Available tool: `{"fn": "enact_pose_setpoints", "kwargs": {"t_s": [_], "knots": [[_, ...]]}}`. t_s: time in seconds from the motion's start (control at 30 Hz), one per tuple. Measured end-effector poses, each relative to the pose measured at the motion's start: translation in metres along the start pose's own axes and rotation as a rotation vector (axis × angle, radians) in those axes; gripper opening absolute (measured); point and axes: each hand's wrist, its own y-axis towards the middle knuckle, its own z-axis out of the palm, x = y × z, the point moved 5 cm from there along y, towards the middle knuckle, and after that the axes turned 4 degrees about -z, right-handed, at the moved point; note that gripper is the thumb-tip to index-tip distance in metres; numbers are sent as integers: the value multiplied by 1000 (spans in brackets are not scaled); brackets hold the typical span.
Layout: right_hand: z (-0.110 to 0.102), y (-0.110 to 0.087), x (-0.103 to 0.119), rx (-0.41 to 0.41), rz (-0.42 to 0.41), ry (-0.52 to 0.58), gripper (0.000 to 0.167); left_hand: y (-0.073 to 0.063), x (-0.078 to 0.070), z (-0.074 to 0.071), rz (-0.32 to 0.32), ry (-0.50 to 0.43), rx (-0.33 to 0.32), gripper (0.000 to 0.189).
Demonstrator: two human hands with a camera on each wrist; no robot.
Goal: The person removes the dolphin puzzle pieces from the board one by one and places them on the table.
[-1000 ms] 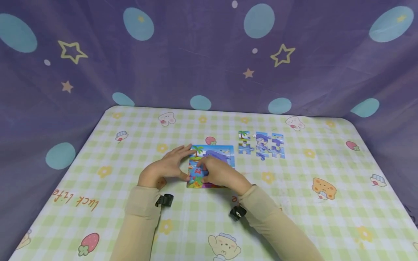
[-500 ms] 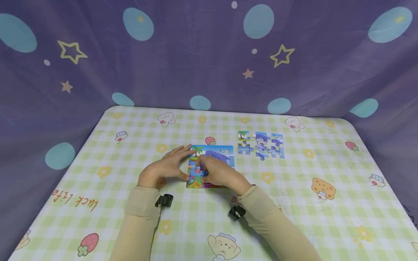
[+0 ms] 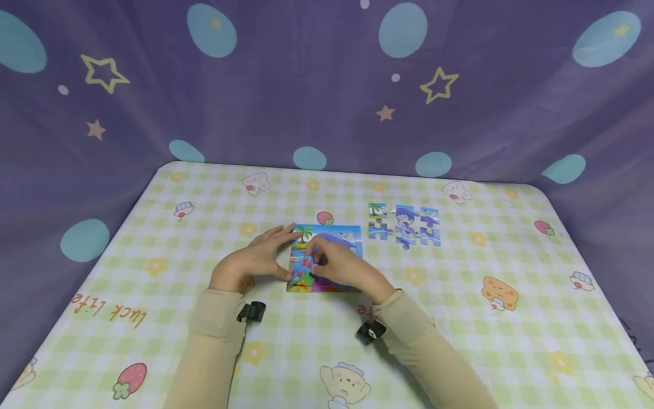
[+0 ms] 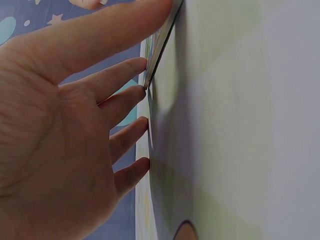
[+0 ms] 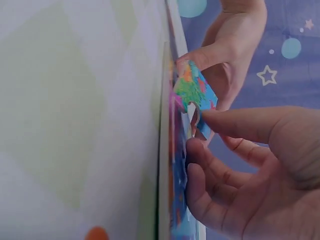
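A dolphin jigsaw board point(image 3: 356, 232) lies flat on the table in front of me, with a blue border and a palm tree at its upper left. My left hand point(image 3: 254, 261) is spread along the board's left side, thumb and fingertips at its edge. In the left wrist view those fingers point(image 4: 120, 107) are nearly straight. My right hand point(image 3: 338, 264) is over the middle of the board and pinches a puzzle piece point(image 5: 192, 90) with green, orange and blue print. That piece stands tilted up from the board, its notched edge toward my right fingertips.
Several loose puzzle pieces point(image 3: 406, 218) lie in three columns to the right of the board, showing a palm tree and a dolphin. A checked tablecloth point(image 3: 449, 341) covers the table. Behind its far edge hangs a purple curtain point(image 3: 306, 85).
My right hand has raised slightly, and the puzzle piece in its fingers has tipped up from the board. My left hand stays at the board's left edge. The head view has shifted a little.
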Motion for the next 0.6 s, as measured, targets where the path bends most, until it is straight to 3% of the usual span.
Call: {"fn": "enact_pose_setpoints", "kwargs": {"t_s": [0.23, 0.6], "knots": [[-4, -1, -2, -19, -27, 102, 12, 2, 0, 1, 5, 7, 2, 94], [-12, -14, 0, -33, -66, 123, 12, -1, -1, 1, -16, -9, 2, 94]]}}
